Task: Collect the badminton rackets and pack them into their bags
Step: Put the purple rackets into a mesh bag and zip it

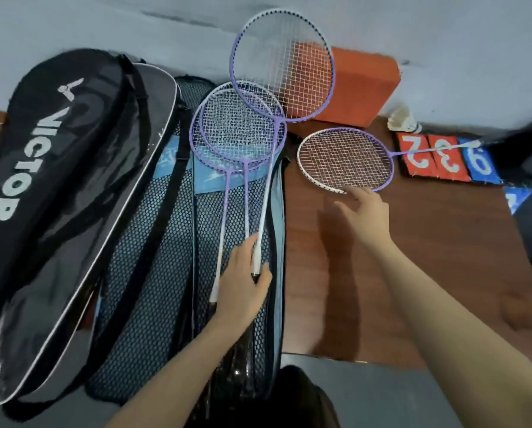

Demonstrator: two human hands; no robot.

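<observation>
My left hand (243,287) grips the shafts and handles of three purple-and-white rackets (238,134) fanned over the blue mesh racket bags (153,273). One of them has its head (281,64) raised toward the wall. A fourth purple-and-white racket (345,159) lies on the brown table, its shaft running right over the number cards. My right hand (365,211) reaches toward it with fingers spread, fingertips at the near rim of its head. A black Victor racket bag (51,186) lies at the left.
An orange block (363,84) stands behind the racket heads. A white shuttlecock (402,120) sits at the back right, beside red and blue number cards (447,159). The brown table (428,273) ends at the wall behind and at a near edge by my body.
</observation>
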